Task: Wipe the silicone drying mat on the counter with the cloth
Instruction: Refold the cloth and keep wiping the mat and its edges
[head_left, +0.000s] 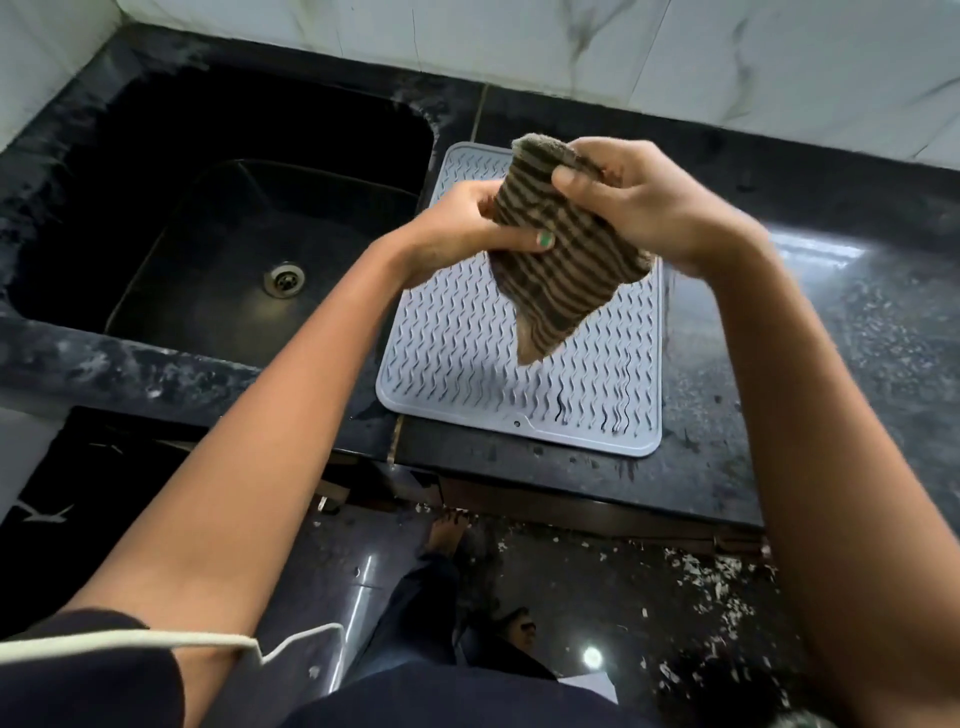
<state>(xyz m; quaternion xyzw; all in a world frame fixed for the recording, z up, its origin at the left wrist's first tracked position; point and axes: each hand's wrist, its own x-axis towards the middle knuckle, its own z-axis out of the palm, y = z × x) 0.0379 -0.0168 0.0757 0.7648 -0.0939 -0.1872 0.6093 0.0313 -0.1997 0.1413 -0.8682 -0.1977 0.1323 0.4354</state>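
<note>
Pinching the striped cloth (566, 244) with left hand (467, 228) and right hand (644, 202), fingers closed tight, holding it up above the grey mat (467, 364). Lying flat on the dark counter (831, 338), beside the black sink (234, 234), under white wall tiles (571, 47).

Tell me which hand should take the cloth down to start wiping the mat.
Right, probably. The right hand grips the striped cloth at its top and sits over the grey mat. The left hand holds its side edge, nearer the sink.
</note>
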